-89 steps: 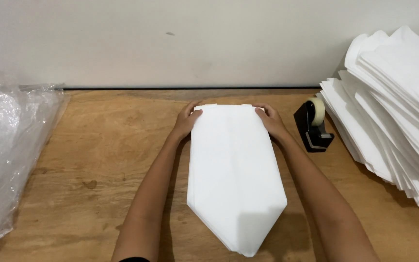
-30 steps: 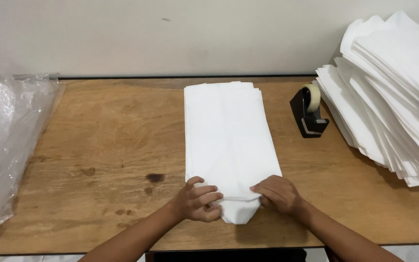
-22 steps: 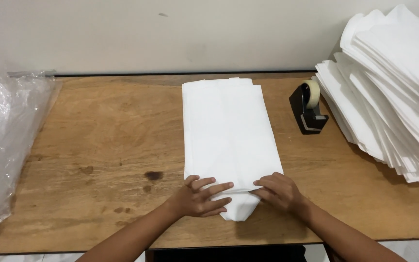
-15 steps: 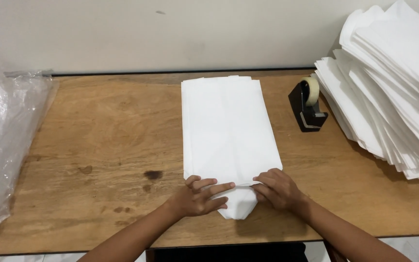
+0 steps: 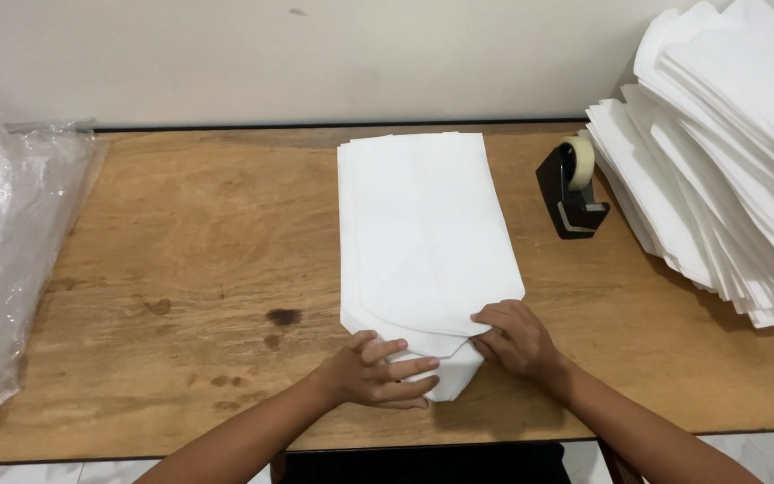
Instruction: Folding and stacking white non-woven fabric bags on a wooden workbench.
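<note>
Both my hands rest on the near end of the long white folded fabric piece, which lies flat along the middle of the brown wooden tabletop, its far end close to the wall edge. My left hand lies palm down with fingers spread flat over the folded-up near tip; no grip there, just pressing. My right hand sits just beside it, fingers curled down onto the fold's right corner; whether it pinches the cloth or only presses, I cannot tell.

Around: a black tape dispenser with a pale tape roll stands right of the fabric, apart from it. Beyond that, a tall slanted stack of white sheets fills the right side, its lower edges on the tabletop. A crinkled clear plastic bag covers the left end. Dark stains mark the wood left of the fabric. Nothing lies between my hands and the fold.
</note>
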